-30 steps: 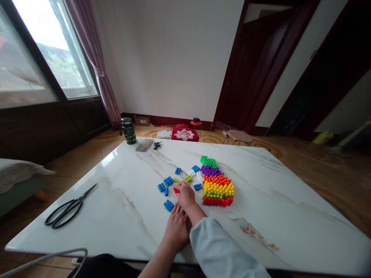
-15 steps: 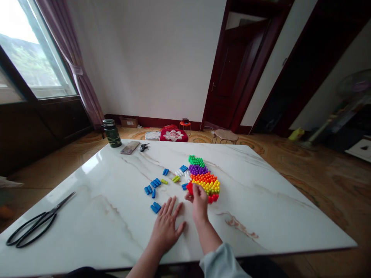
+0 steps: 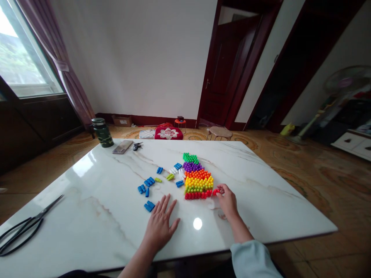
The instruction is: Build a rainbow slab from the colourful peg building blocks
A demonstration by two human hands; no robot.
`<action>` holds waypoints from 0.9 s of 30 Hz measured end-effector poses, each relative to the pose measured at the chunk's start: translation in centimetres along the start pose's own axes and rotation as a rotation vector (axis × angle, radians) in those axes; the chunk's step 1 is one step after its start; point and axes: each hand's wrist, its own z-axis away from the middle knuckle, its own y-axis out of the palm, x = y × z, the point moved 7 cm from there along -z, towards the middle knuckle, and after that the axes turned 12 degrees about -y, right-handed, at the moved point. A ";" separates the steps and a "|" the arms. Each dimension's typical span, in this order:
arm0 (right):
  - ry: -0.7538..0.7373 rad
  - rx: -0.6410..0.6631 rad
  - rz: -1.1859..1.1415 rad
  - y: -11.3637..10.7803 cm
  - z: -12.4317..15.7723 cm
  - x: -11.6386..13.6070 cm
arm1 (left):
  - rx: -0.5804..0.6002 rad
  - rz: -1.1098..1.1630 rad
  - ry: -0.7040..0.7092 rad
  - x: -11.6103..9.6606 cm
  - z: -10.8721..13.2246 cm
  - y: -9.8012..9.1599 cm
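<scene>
Now moved rightward, the right hand (image 3: pixel 228 201) pinches a red peg (image 3: pixel 215 191); left hand (image 3: pixel 160 226) stays splayed flat.

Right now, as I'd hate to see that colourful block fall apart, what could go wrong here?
1. The right hand pinches a red peg at the end of the red row of the peg block; a sideways push might shift or loosen the rows.
2. The left hand lies flat beside loose blue pegs; a careless sweep could roll them away.
</scene>
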 end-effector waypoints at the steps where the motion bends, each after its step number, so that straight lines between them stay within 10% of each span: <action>1: -0.009 0.020 0.008 0.5 0.1 0.1 | 0.003 -0.003 -0.001 0.0 0.0 0.0; 27: -0.014 -0.006 -0.060 2.1 1.6 0.8 | 0.034 -0.016 -0.013 0.1 0.0 0.1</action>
